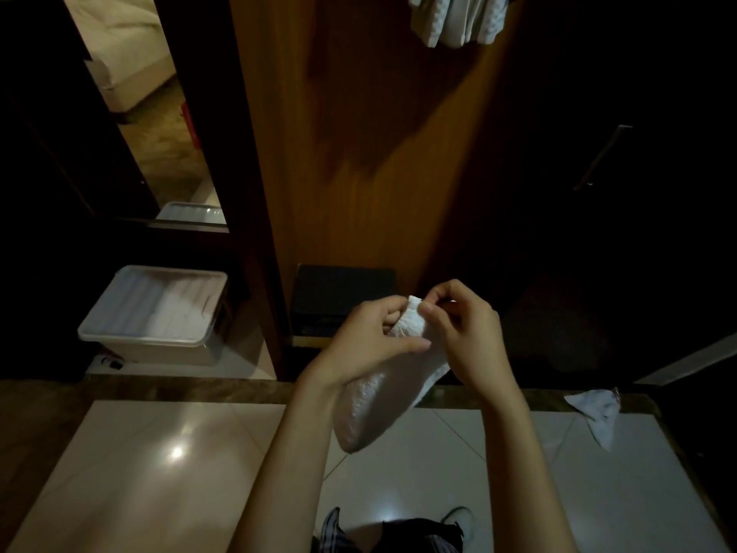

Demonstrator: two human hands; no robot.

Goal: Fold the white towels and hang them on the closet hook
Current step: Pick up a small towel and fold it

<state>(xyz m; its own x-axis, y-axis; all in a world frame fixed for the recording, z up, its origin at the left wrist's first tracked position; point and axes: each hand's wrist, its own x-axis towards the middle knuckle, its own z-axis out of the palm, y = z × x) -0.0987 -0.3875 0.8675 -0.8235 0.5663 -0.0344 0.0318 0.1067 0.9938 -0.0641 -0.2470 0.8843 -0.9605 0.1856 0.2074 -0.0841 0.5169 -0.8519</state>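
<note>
Tiled floor [159, 472]: pale, glossy, spreads beneath and to both sides of the forearms, with a bright light spot left of the left arm. Closet panel [359, 133]: orange-brown wood, upright, directly beyond both hands. Dark door [618, 193]: beyond and to the right of the right hand, carrying a slanted metal handle [602, 157]. Mirror [147, 113]: beyond and left of the left hand, reflecting a lit room. Plastic box [155, 313]: lidded, translucent, on the floor to the left of the left hand and well apart from it, with white folded cloth showing through the lid. Black box [343, 297]: low, at the foot of the closet panel, just beyond the hands and partly hidden by them. Hanging towels [454, 18]: white, high above the hands at the top edge; what holds them is out of view. White towel [383, 389]: folded into a narrow band, held in the air between both hands, the upper end at the fingers, the lower end hanging down toward the person between the forearms. Crumpled towel [596, 413]: white, loose on the floor to the right of the right forearm, apart from it. Left hand [375, 337]: fingers curled round the upper part of the white towel, thumb laid across its face. Right hand [462, 325]: close against the left, fingertips pinching the top corner of the same towel. Shoe [458, 520]: white, at the bottom edge between the forearms.
</note>
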